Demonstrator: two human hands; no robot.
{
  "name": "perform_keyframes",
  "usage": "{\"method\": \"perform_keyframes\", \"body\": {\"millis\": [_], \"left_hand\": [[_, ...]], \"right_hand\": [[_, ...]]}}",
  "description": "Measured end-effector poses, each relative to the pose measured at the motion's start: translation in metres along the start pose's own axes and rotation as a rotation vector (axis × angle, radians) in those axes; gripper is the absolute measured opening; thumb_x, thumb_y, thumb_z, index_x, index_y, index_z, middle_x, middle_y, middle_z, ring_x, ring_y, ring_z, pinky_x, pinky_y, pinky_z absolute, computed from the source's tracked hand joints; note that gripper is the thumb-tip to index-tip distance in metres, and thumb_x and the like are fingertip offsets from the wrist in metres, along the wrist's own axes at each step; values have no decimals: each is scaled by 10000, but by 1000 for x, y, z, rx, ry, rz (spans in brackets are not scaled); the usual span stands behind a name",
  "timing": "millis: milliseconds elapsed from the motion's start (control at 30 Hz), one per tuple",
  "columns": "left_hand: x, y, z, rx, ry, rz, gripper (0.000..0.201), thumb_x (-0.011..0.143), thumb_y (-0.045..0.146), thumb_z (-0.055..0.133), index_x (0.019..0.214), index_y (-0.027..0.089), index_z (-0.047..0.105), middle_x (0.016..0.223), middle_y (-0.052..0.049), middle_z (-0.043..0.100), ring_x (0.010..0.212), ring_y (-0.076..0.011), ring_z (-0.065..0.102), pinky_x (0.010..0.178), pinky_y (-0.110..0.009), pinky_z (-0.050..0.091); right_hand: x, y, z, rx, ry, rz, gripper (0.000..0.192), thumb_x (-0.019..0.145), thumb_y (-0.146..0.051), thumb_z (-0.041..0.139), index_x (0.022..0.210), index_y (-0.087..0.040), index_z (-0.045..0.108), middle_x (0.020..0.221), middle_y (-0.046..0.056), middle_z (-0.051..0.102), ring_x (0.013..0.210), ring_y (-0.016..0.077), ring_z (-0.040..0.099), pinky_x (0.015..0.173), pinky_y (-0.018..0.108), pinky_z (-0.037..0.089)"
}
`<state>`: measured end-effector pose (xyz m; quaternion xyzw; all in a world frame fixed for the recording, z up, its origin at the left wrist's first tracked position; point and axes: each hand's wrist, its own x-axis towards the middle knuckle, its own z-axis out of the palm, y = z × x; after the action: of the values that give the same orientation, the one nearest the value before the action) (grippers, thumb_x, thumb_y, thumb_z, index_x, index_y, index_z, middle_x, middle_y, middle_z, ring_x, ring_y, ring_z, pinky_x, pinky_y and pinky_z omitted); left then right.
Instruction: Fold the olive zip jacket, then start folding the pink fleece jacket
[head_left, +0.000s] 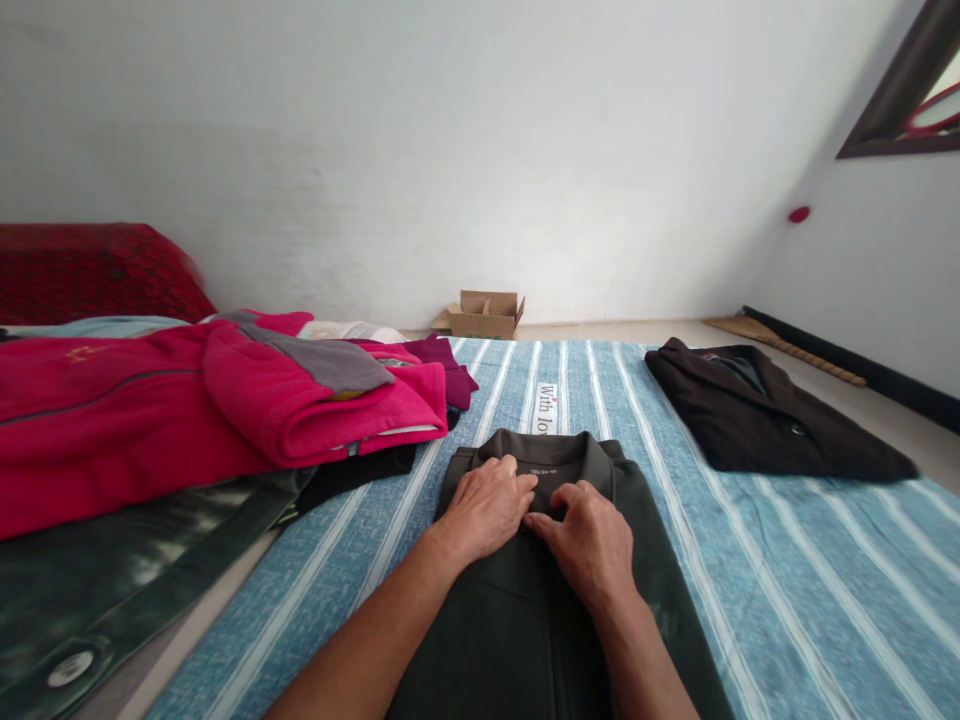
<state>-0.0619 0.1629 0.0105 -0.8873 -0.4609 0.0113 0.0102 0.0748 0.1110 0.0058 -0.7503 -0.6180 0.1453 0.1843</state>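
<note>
Hands are pressing down side by side: your left hand [486, 508] and right hand [589, 540] are lying palm-down, fingers loosely curled, gripping nothing, just below the collar of the dark green garment [540, 610]. It is lying flat at the near edge of the blue striped mat [787, 560]. A folded brown jacket [765, 420] is resting toward the far right corner, pink clothing [187, 410] along the left edge.

Dark olive collared garment [525, 590] lies flat, collar up, on the striped sheet [787, 560].
</note>
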Motion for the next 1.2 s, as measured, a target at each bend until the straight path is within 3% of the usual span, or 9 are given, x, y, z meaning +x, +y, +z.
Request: {"method": "perform_keyframes", "body": {"millis": [1200], "left_hand": [[0,2,-3,-36,-19,-29,294,896,304,365,1045,282,618,916,-54,527,855,-195,546,715,-298,458]], "right_hand": [[0,0,1,-10,6,-5,247,734,-479,635,785,-237,638,829,-4,613,770,172,608,559,257,326]]}}
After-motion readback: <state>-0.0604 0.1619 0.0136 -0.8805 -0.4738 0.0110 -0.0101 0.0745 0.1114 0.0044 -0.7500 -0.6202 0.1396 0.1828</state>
